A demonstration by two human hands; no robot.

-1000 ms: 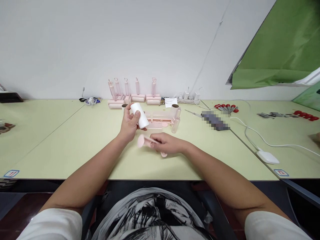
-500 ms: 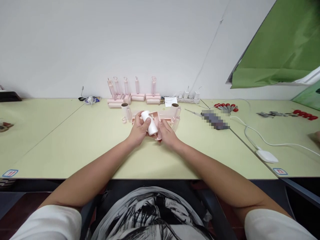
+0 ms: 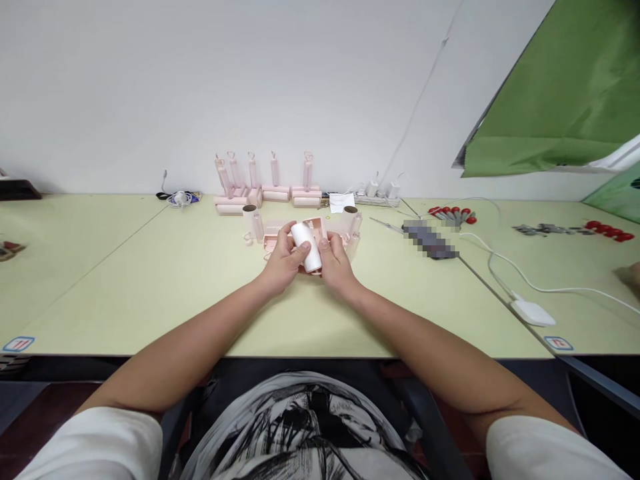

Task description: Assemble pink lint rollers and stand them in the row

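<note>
Above the table, my left hand is closed round a white lint roll, its thumb lying across the paper. My right hand grips a pink lint roller casing from the right side. The roll lies tilted against the open side of this casing, its lower end between my thumbs. Whether it is fully seated inside I cannot tell. Behind my hands lie more pink casing parts, partly covered by my fingers. Two upright rolls with brown cores stand there, a left roll and a right roll.
Several pink lint rollers stand along the wall. A power strip with chargers sits right of them. Farther right are a blurred dark device, red-ended tools and a white cable with a charging block.
The white roll has moved right, against the pink casing. My two hands have drawn closer together, and the casing has turned to sit behind the roll.
</note>
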